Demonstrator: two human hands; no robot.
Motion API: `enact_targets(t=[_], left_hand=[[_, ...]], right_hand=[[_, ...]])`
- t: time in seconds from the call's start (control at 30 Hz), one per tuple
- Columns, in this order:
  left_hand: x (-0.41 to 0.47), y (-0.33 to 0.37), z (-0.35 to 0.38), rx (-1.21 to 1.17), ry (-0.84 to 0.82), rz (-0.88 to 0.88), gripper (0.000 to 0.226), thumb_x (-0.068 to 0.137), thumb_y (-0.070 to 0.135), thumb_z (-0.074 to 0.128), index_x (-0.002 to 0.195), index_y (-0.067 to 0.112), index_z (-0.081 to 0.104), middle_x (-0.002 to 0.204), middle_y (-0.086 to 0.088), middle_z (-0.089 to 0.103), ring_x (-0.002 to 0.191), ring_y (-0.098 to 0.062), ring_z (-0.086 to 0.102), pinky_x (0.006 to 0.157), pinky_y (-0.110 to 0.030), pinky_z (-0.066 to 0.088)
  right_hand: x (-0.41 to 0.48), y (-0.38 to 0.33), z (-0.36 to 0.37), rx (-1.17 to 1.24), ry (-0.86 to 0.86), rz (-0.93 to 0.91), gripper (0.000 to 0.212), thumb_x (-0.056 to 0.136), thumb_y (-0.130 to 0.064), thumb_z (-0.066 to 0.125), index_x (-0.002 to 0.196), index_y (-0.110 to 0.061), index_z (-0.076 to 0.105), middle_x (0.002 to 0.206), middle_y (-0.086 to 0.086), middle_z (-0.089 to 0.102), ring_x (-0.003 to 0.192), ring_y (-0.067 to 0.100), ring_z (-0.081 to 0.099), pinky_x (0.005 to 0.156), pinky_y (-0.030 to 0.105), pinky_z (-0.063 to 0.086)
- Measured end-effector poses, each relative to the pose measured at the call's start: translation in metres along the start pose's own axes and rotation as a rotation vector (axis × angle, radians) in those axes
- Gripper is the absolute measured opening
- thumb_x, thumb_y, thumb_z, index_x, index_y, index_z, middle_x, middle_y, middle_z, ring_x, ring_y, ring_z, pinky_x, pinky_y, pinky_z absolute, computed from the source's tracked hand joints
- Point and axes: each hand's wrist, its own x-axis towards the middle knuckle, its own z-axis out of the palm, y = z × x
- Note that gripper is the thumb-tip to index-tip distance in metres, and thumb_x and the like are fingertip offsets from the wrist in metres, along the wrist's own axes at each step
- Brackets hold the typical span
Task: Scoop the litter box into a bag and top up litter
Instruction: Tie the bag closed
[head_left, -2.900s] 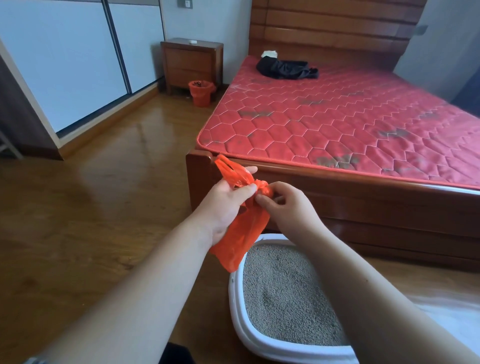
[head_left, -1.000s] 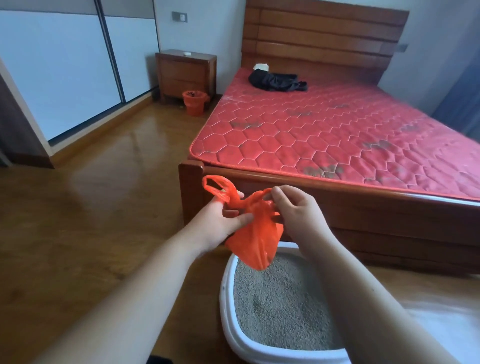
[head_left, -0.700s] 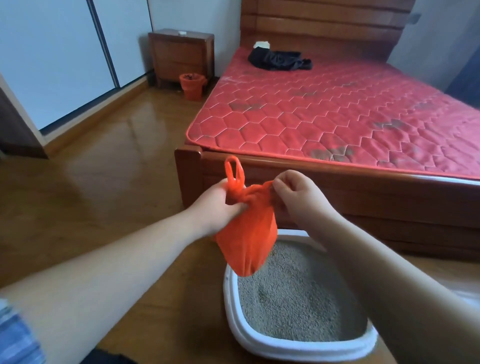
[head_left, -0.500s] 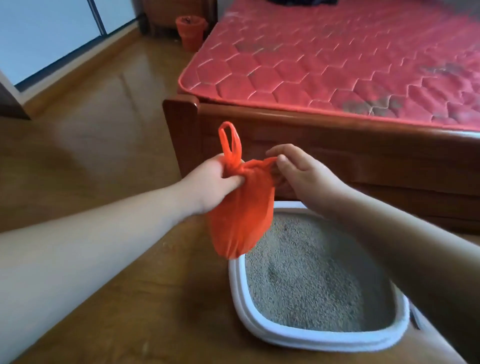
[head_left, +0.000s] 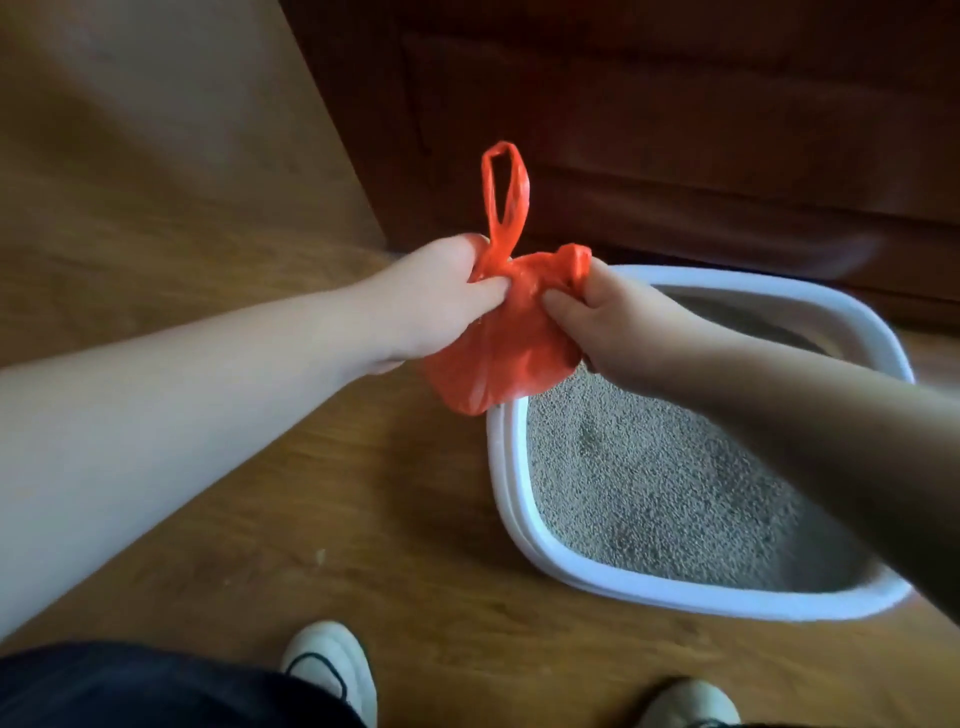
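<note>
Overhead, crumpled orange bag (head_left: 501, 353) — handle loop (head_left: 506, 192) upright.

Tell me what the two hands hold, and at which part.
The orange bag, near its top: the left hand grips under the upright handle loop, the right hand pinches the opposite corner.

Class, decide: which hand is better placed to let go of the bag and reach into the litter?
Probably the right hand: its forearm lies over the litter box; the left hand grips the orange bag over floor.
</note>
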Motion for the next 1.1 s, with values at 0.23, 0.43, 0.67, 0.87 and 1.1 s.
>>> enact_targets(t=[0.23,0.43,0.67,0.87,1.1], left_hand=[[-0.068,0.053,-0.009,-0.043,-0.063,-0.220,0.015,0.098,0.021,0.053,0.109,0.017,0.063,0.102,-0.003,0.068,0.098,-0.019,0.063,0.090,-0.036,0.050],[-0.158,0.148,-0.041,-0.252,-0.009,-0.375,0.013,0.098,0.018,0.055,0.108,0.024,0.062,0.106,-0.001,0.069,0.100,-0.016,0.063,0.085,-0.030,0.049],[-0.270,0.310,-0.114,-0.323,0.057,-0.410,0.018,0.099,0.021,0.054,0.115,0.020,0.064,0.108,-0.003,0.069,0.102,-0.018,0.063,0.090,-0.032,0.048],[-0.346,0.455,-0.203,-0.296,0.099,-0.246,0.015,0.098,0.023,0.059,0.111,0.028,0.063,0.098,0.009,0.069,0.094,-0.008,0.065,0.085,-0.021,0.049],[-0.407,0.597,-0.293,-0.127,0.121,0.050,0.015,0.096,0.030,0.062,0.107,0.023,0.068,0.102,0.003,0.073,0.099,-0.013,0.067,0.094,-0.035,0.050]], right_hand=[[-0.064,-0.046,-0.015,0.156,-0.128,0.153,0.024,0.103,-0.023,0.048,0.124,-0.031,0.056,0.080,-0.019,0.053,0.068,-0.003,0.050,0.075,0.022,0.038],[-0.157,-0.133,-0.073,0.308,-0.061,0.260,0.025,0.101,-0.015,0.048,0.118,-0.029,0.060,0.091,-0.017,0.063,0.079,0.000,0.058,0.077,0.026,0.046],[-0.267,-0.262,-0.194,0.324,-0.028,0.272,0.027,0.100,-0.017,0.052,0.123,-0.023,0.064,0.104,-0.012,0.062,0.096,0.004,0.055,0.081,0.019,0.039],[-0.344,-0.373,-0.329,0.246,0.036,0.153,0.021,0.100,-0.024,0.055,0.117,-0.018,0.065,0.101,-0.005,0.065,0.096,0.014,0.059,0.084,0.030,0.045],[-0.420,-0.476,-0.453,0.195,0.165,-0.085,0.012,0.102,-0.022,0.052,0.110,-0.025,0.061,0.099,-0.011,0.065,0.096,0.010,0.059,0.080,0.027,0.041]])
